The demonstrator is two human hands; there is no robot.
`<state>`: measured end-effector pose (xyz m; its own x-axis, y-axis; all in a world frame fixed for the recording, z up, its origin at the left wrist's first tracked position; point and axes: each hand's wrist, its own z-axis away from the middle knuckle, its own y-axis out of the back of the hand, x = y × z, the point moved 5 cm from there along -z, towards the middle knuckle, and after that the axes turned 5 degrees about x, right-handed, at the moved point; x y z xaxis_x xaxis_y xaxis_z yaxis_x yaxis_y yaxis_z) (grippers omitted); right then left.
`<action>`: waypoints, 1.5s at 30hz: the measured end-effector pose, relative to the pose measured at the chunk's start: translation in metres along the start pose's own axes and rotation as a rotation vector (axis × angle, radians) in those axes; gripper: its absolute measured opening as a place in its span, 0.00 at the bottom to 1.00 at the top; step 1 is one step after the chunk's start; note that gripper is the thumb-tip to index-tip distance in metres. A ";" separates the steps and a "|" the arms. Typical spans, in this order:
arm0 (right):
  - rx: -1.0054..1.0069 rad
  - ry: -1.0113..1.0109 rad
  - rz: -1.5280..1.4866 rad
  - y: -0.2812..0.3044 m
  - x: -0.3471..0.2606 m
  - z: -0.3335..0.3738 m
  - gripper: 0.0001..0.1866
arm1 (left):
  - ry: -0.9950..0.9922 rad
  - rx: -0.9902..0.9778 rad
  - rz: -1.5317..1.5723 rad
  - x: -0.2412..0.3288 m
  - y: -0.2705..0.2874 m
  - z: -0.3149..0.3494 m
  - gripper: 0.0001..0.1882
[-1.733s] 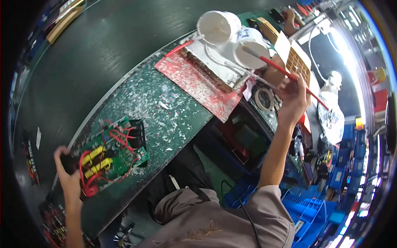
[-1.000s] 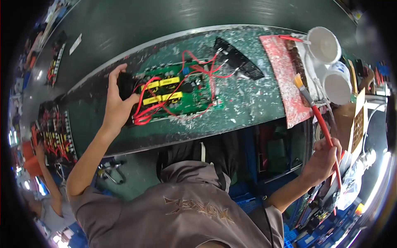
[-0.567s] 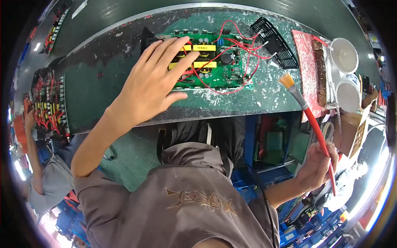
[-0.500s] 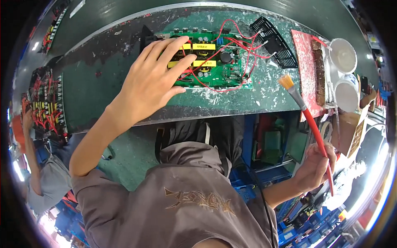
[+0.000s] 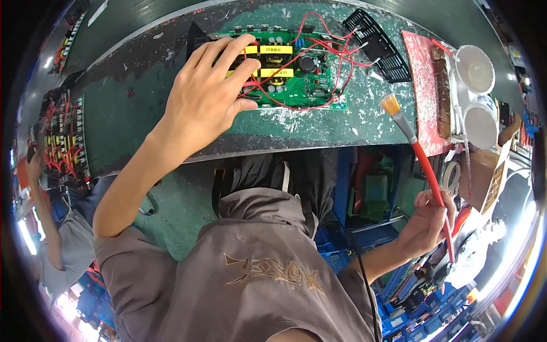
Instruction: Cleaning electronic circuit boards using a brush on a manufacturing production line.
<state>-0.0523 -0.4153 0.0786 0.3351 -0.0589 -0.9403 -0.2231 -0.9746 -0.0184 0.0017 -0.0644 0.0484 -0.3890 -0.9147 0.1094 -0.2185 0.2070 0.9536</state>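
Observation:
A green circuit board (image 5: 312,98) with yellow-wrapped transformers and loose red wires lies on the worn green bench. My left hand (image 5: 206,94) reaches over its left end, fingers spread across the parts and thumb at the near edge, gripping it. Under the palm, that end of the board is hidden. Red wires run from the board to a black slotted panel (image 5: 380,48) at the far right. My right hand (image 5: 428,223) is closed around the lower handle of a red paintbrush (image 5: 426,162). Its tan bristles point up and away, to the right of the board.
On the right stand two white tubs (image 5: 474,69) beside a red, paint-spattered board (image 5: 419,94) and a brown strip (image 5: 441,91). Several wired circuit boards (image 5: 65,142) stand at the far left, near another person's arm (image 5: 43,199). Blue bins (image 5: 336,256) sit below the bench.
The view has shifted slightly, so the bench appears higher. My right hand and the paintbrush have moved a little to the left. My left hand stays on the circuit board.

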 end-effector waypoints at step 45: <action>0.183 -0.142 -0.110 0.034 0.022 0.024 0.17 | -0.002 0.122 -0.059 0.041 -0.023 -0.035 0.39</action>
<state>-0.0749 -0.4443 0.0491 0.2379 0.0886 -0.9672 -0.3583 -0.9176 -0.1722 0.0222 -0.1184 0.0412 -0.3740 -0.9259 0.0530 -0.3486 0.1933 0.9171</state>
